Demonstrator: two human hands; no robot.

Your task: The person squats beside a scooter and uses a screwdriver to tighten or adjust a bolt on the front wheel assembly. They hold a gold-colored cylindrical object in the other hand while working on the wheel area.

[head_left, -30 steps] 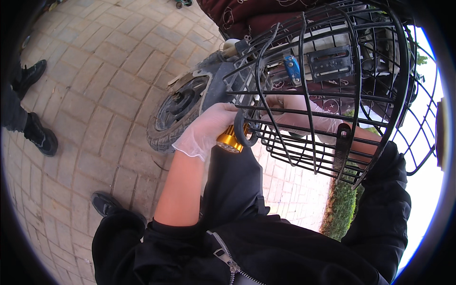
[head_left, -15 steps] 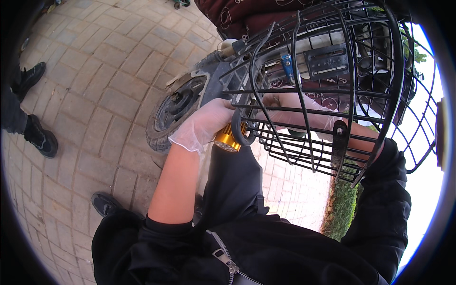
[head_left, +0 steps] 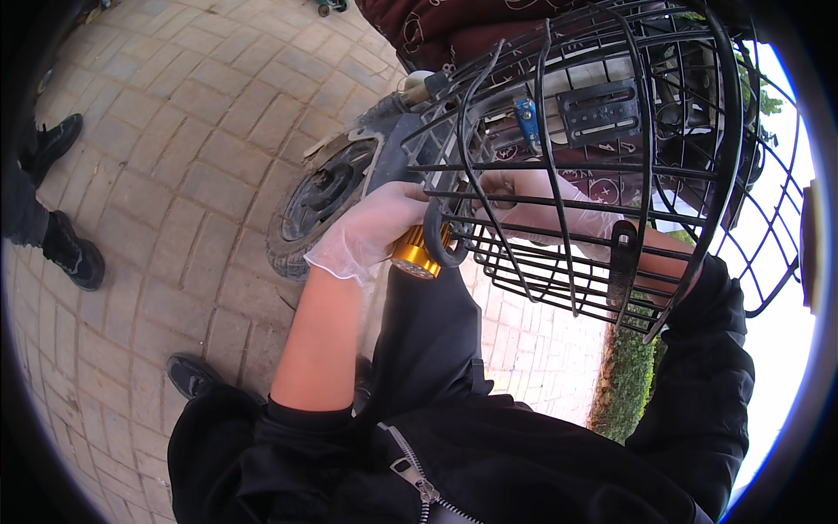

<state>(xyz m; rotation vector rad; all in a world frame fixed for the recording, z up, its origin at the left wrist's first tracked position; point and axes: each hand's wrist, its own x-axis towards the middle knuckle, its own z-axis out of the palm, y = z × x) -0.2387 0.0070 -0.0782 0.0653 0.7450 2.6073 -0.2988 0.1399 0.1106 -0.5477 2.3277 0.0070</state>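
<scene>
My left hand [head_left: 382, 220], in a thin translucent glove, reaches to the front end of a black wire basket [head_left: 646, 175]. Its fingers bend in behind a thick black loop [head_left: 436, 236], and their tips are hidden. Right beside that hand is a ribbed gold lamp [head_left: 417, 255] with a round, many-lensed face. My right hand [head_left: 532, 199], gloved alike, shows through the basket's bars. The fingers are curled together close to the left hand, at the basket's end. Whatever either hand grips is covered by fingers and wires.
A dusty wheel [head_left: 319, 196] of a two-wheeled vehicle stands on the brick paving [head_left: 188, 166]. Inside the basket's outline appear a blue part [head_left: 527, 120] and a slotted black plate [head_left: 601, 113]. Dark patterned cloth [head_left: 489, 39] lies beyond. Another person's black shoe [head_left: 74, 249] is at left.
Both hands keep nearly the same place at the basket's end. The left wrist and forearm have shifted very slightly to the left.
</scene>
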